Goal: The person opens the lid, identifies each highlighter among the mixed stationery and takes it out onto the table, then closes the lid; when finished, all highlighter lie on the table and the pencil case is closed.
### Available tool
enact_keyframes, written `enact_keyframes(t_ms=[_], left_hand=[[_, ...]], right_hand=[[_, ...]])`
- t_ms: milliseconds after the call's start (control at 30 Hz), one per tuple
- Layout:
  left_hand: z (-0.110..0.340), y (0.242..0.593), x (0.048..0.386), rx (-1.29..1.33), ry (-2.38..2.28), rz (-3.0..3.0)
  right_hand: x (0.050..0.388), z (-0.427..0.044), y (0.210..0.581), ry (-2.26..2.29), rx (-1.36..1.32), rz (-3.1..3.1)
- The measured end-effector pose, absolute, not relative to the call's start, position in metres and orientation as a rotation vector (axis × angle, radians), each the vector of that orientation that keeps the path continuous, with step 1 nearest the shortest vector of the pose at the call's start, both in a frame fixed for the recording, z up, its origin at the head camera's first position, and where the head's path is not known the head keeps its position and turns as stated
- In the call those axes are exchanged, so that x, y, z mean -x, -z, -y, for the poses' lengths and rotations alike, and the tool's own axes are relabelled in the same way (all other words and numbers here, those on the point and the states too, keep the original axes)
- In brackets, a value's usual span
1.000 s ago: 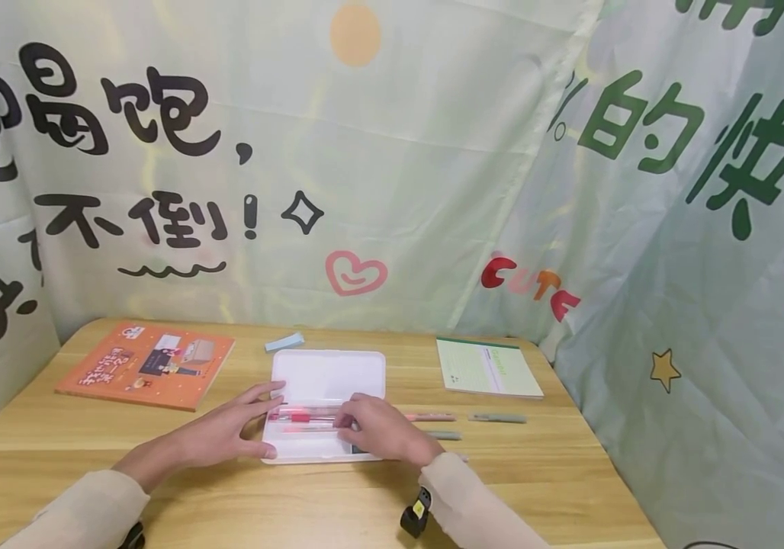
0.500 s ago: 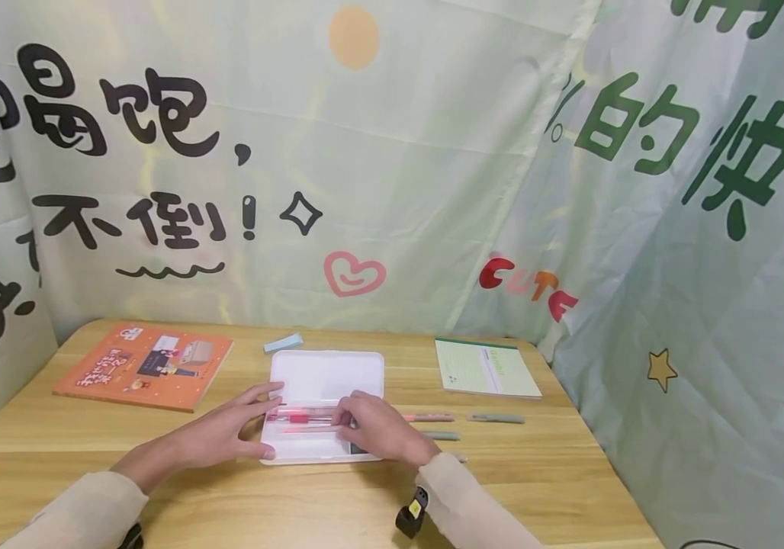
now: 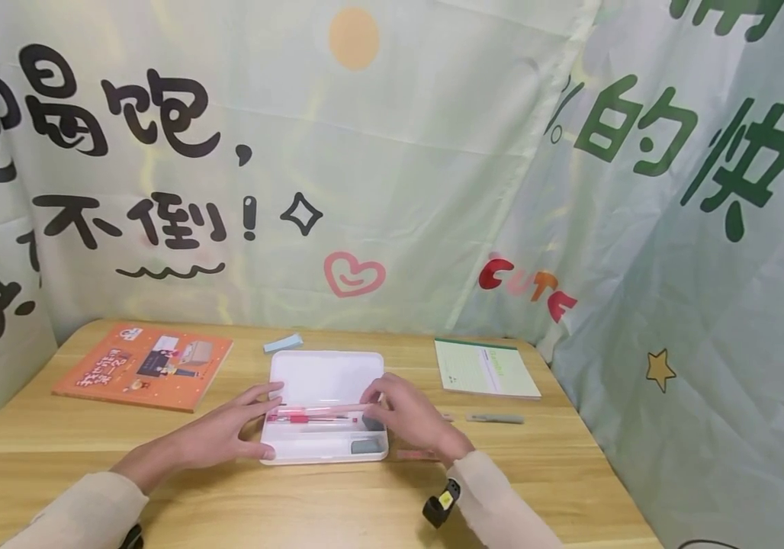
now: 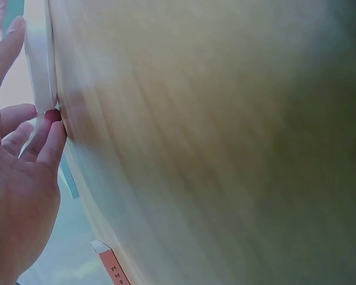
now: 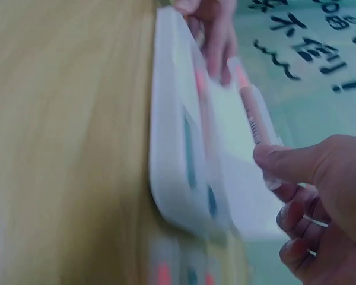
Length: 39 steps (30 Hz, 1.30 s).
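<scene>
In the head view a white pencil case lies with its lid raised at the back. My left hand touches its left side, thumb at the front corner and fingers extended near the hinge. Between thumb and fingers my right hand pinches a pink pen, tilted above the case in the right wrist view. Inside the rear compartment lies a red-and-clear pen, next to a dark grey piece partly covered by the right hand. A grey block sits in the front compartment.
A grey-green pen and a pinkish pen lie on the table to the right, partly behind the right arm. Farther back are an orange book, a light-blue strip and a pale-green notebook. A printed curtain stands behind.
My right hand has moved right and upward, lifting the pink pen from the front compartment to above the rear one. The grey block is now uncovered. My left hand stays put.
</scene>
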<state>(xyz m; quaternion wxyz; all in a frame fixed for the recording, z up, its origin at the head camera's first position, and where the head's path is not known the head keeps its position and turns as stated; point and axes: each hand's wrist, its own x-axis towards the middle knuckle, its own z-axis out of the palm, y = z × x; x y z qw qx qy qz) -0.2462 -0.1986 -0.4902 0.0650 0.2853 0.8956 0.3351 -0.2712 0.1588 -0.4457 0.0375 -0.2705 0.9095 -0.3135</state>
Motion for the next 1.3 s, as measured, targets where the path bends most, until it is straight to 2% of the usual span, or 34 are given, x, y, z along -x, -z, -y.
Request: enact_keyframes(t_ms=[300,533,700,1000,1300], left_hand=[[0.198,0.489,0.246,-0.86,-1.011,-2.698],[0.2,0.489,0.244,-0.852,-1.013,-2.691],[0.2,0.488,0.244,-0.842,-1.017,-2.687],[0.2,0.488,0.246,-0.872,-1.03,-2.682],[0.199,0.489,0.247,-0.867,-1.032,-2.683]], right_hand=[[0.274,-0.246,0.439,1.059,0.824,-2.95],[0.265,-0.322,0.443,1.022,0.571,-3.097],[0.258,-0.359,0.453,0.977,0.509,-3.133],[0.244,-0.399,0.468,1.001,0.391,-3.105],[0.245,-0.411,0.487,0.95,0.29,-3.063]])
